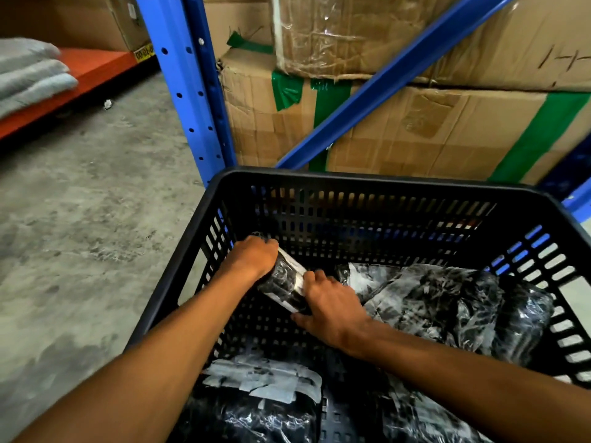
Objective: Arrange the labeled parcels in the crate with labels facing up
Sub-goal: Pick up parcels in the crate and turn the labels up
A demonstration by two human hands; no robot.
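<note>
Crate: black slatted plastic crate (367,183), open-topped, on a grey concrete floor (80,219) against a blue steel rack upright (188,91); taped brown cardboard cartons (431,129) stacked just behind.

Parcel in hand: small black plastic-wrapped parcel with a white label (284,278), in the far-left corner of the crate, label turned up toward the camera.

Left hand: left hand (252,257) wrapped over the parcel's far end, fingers curled around it, probably pinning it into the corner.

Right hand: right hand (332,306) clasping the near end, fingertips on the label edge, thumb beneath; likely steadying the roll so the label does not turn under.

Other parcels: crinkled black poly parcels (447,302) piled along the right side; another black parcel with strips of white label (265,382) at the near-left, labels upward.

Open space: bare crate bottom shows between the held parcel and the near pile, so there is room to fill.

Stage: judged as mid-arrangement, with this parcel being seated.

Risk: a round, slick wrap may roll once let go.
</note>
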